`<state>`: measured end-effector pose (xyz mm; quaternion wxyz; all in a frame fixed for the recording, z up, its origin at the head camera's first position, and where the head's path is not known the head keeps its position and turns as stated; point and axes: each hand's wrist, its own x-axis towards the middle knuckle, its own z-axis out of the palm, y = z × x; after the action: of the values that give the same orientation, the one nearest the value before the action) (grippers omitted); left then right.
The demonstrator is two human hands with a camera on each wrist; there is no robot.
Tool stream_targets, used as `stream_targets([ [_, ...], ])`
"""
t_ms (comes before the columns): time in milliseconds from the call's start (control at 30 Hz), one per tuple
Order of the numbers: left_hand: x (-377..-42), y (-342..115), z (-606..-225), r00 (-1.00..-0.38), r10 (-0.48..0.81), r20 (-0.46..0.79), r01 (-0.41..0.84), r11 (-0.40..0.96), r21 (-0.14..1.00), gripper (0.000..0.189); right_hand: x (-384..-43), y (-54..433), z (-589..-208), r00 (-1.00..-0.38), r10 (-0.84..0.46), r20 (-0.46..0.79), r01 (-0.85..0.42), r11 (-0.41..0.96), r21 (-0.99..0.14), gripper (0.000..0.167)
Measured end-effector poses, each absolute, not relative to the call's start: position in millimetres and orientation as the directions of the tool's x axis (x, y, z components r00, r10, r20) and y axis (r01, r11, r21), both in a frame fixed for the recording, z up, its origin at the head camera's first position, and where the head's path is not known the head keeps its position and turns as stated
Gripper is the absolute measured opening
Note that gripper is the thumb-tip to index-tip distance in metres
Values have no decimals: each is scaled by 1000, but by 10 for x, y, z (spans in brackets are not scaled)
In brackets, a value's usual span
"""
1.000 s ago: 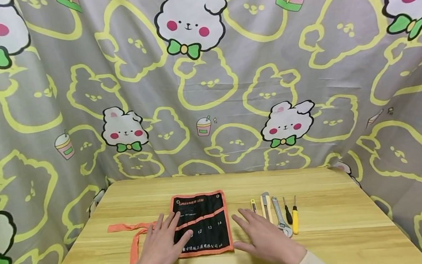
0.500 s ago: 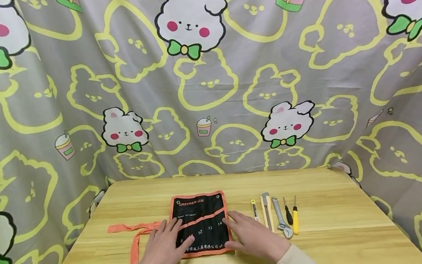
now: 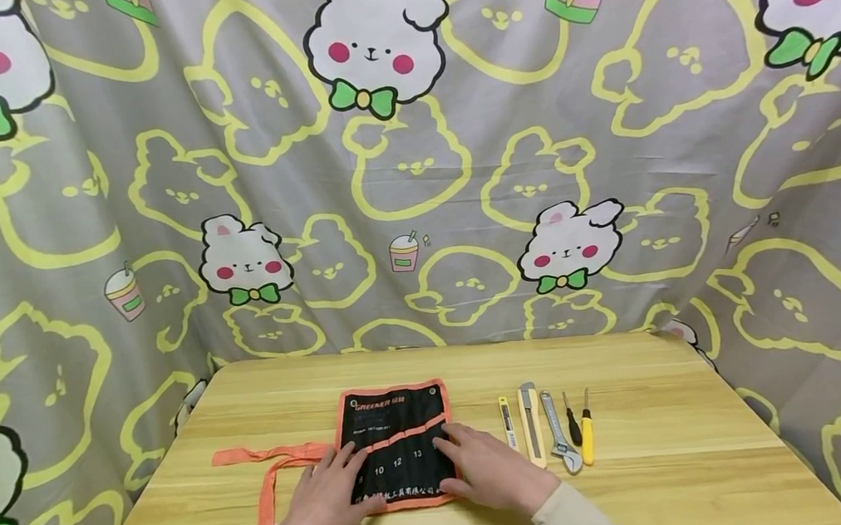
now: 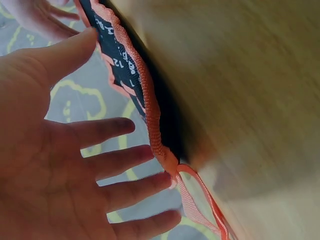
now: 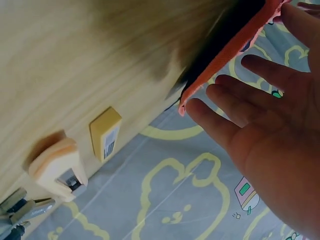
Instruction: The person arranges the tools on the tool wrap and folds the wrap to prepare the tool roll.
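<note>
A black tool pouch [image 3: 396, 415] with orange trim and printed size numbers lies flat on the table. My left hand [image 3: 322, 494] is at its left edge, fingers spread and fairly straight; the left wrist view shows its fingertips close to the orange border [image 4: 150, 100]. At the right edge is my right hand [image 3: 489, 467], its fingers extended over the side of the pouch. From the right wrist view, the fingertips are near the orange trim [image 5: 225, 57], and whether they touch it I cannot tell. Neither hand holds anything.
Right of the pouch lie a small yellow box [image 3: 508, 422], a utility knife [image 3: 531, 424], an adjustable wrench [image 3: 562, 442], a black screwdriver [image 3: 574, 430] and a yellow-handled screwdriver [image 3: 588, 441]. Orange ties [image 3: 267, 484] trail leftward. A patterned curtain [image 3: 412, 171] surrounds the wooden table [image 3: 669, 441].
My right hand has moved left, from beside the pouch to over its right edge. My left hand has shifted slightly, its thumb now lower near the bottom trim. The tools have stayed put.
</note>
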<state>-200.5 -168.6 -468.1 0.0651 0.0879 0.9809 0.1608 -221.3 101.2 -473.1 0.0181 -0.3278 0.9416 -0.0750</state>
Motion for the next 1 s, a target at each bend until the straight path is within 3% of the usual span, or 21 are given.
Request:
stream_targets([
  [433,-2015,-1745,-4707,-963,264,-57,224,899,377,71,-2202,923,-4738,-768,-640,0,-636,764,-107,64],
  [667,-2040,-1792,-4715,-951,301,-70,245,872,425,66,-2178,889,-4738,-781,-618,-94,-610,786,-98,61],
  [1000,-2093,-1812,-4716,-942,318,-102,241,858,453,70,-2105,855,-4763,-799,-587,-132,-583,810,-72,65],
])
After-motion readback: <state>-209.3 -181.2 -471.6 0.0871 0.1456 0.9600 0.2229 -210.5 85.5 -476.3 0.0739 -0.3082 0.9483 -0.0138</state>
